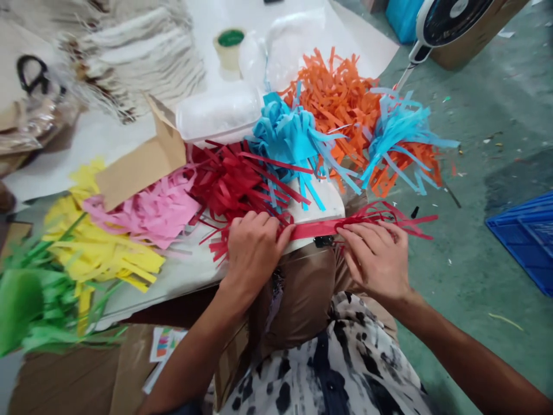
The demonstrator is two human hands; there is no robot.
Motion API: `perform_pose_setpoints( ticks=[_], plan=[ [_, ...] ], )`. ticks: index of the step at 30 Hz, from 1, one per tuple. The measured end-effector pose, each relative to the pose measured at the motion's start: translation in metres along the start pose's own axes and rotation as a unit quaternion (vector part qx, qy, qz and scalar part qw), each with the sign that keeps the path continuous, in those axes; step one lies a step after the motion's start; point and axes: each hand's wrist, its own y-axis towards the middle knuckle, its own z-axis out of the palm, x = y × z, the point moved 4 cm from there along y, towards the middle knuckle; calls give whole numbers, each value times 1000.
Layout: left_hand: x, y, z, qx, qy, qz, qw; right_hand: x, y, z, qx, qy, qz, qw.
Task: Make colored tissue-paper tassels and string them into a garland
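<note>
The red strip [317, 229] is at the near right corner of the white table [173, 275], pinched between thumb and fingers by both the left hand [254, 246] and the right hand [379, 253]. Its long axis runs left to right; its fringe points right, past the table's edge, above green floor [458, 305]. Dark red paper [224, 178] lies beside the left hand, blue fringe [285, 132] and orange fringe [341, 98] beyond. Leftward are pink [159, 207], yellow [103, 251] and green paper [56, 300]. A blue crate [529, 230] stands right.
</note>
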Motion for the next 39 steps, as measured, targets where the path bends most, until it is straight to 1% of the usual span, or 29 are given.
perform_pose_setpoints(
  ticks=[2, 4, 5, 6, 7, 8, 10, 11, 12, 14, 16, 18, 19, 21, 23, 24, 25, 27, 29, 31, 34, 37, 39],
  plan=[
    [14, -4, -5, -19, 28, -23, 999, -5, -2, 0, -3, -1, -3, 1000],
    [20, -10, -13, -72, 48, -52, 995, -7, -2, 0, -5, -2, -6, 1000],
    [18, -13, -17, -105, 46, -56, 992, -7, -2, 0, -5, -5, -9, 1000],
    [11, -16, -20, -132, 33, -46, 990, -7, -2, 0, -6, -9, -11, 1000],
    [0, -18, -21, -150, 9, -20, 988, -5, -1, 0, -7, -15, -14, 1000],
    [-14, -21, -20, -151, -22, 23, 988, -4, -1, 1, -7, -20, -16, 1000],
    [-45, -25, -11, -110, -89, 125, 982, -1, 0, 2, -7, -27, -20, 999],
    [-56, -26, -6, -86, -107, 145, 980, 0, 0, 1, -7, -28, -21, 999],
    [-64, -27, 0, -69, -119, 151, 979, -1, 0, 1, -6, -28, -22, 999],
    [-70, -28, 8, -46, -129, 140, 981, -7, -1, -2, -4, -27, -30, 999],
    [-68, -28, 13, -34, -135, 132, 981, -22, -5, -8, -8, -29, -39, 999],
    [-64, -28, 14, -23, -141, 134, 981, -42, -8, -18, -21, -45, -30, 998],
    [-62, -28, 15, -20, -142, 135, 980, -53, -10, -24, -38, -59, -15, 997],
    [-60, -27, 15, -20, -144, 137, 980, -67, -12, -38, -101, -89, 27, 990],
    [-61, -27, 15, -28, -144, 136, 980, -64, -12, -47, -143, -86, 46, 985],
    [-61, -26, 14, -31, -142, 134, 980, -57, -10, -46, -143, -68, 35, 987],
    [-62, -25, 14, -32, -140, 132, 981, -46, -7, -43, -123, -43, 14, 991],
    [-63, -24, 13, -32, -143, 134, 980, -23, -1, -30, -58, 9, -44, 997],
    [-60, -25, 11, -36, -158, 141, 977, -9, 4, -17, -14, 31, -70, 997],
    [-50, -28, 9, -48, -166, 145, 974, -6, 6, -7, 7, 37, -64, 997],
    [-23, -38, 4, -70, -151, 135, 977, -14, 8, -3, 11, 45, -55, 997],
    [5, -44, -5, -116, -107, 87, 984, -19, 8, -4, 7, 54, -62, 997],
    [12, -43, -14, -164, -85, 45, 982, -20, 8, -4, 10, 62, -64, 996]
  ],
)
